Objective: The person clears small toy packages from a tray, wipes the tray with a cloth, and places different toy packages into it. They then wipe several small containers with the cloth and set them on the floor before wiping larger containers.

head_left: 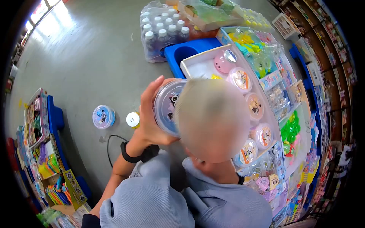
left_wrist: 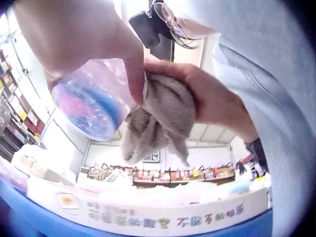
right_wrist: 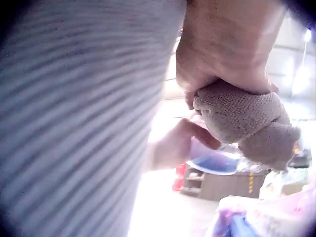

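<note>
My left hand [head_left: 146, 117] grips a round clear plastic tub [head_left: 164, 110] with a cartoon print on its lid. In the left wrist view this tub [left_wrist: 91, 111] holds blue and pink slime-like contents. A beige-grey cloth [left_wrist: 165, 106] is bunched in my right hand [left_wrist: 200, 89], pressed close against the tub's side. The right wrist view shows the cloth [right_wrist: 239, 116] hanging below the curled right hand [right_wrist: 227, 49], with the tub [right_wrist: 212, 160] behind it. In the head view a blurred patch hides most of the right hand and the cloth.
On the floor stand another lidded tub [head_left: 103, 116] and a small container with a white cap [head_left: 133, 119]. To the right, a white carton [head_left: 186, 70] holds several similar tubs. Packed bottles [head_left: 163, 32] stand at the back, and a toy rack [head_left: 49, 152] is at left.
</note>
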